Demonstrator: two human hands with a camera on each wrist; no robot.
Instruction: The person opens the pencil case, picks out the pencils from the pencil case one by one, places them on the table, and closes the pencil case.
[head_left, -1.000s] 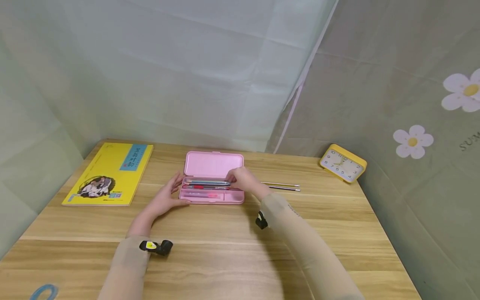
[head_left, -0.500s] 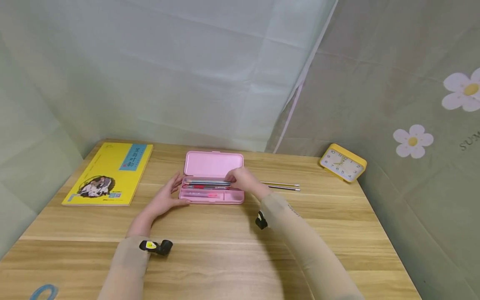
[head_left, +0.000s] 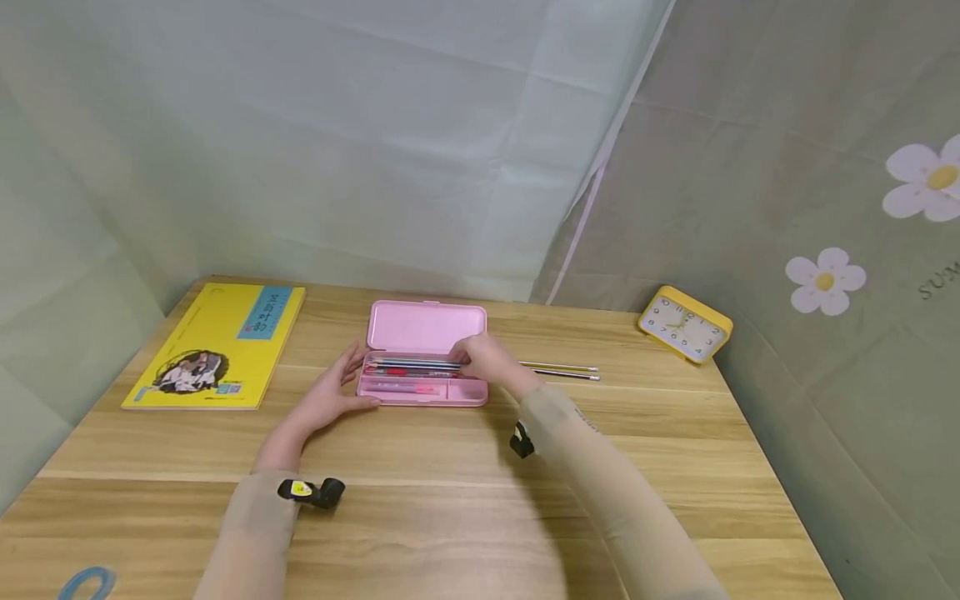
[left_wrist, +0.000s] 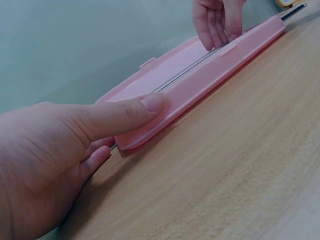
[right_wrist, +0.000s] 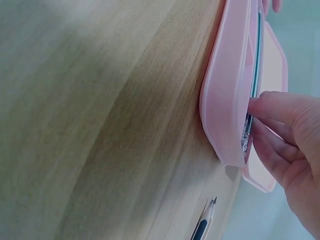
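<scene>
A pink pencil case point(head_left: 427, 327) lies with its lid tipped back, pencils and pens in its long compartment and a pink pen point(head_left: 401, 387) in the front one. The left hand point(head_left: 327, 400) is spread around the case's left end, its thumb point(left_wrist: 153, 102) on the front wall in the left wrist view. Over the right part of the long compartment, the right hand point(head_left: 487, 362) pinches a pencil point(head_left: 420, 364) between thumb and fingers; the right wrist view shows these fingertips inside the case point(right_wrist: 225, 95). Two pencils point(head_left: 567, 375) lie on the table right of the case.
A yellow book point(head_left: 217, 346) lies at the left of the table point(head_left: 420, 517). At the back right stands a yellow clock point(head_left: 686, 325). Part of a blue ring-shaped object point(head_left: 88, 575) shows at the near left. Curtains hang behind and at both sides.
</scene>
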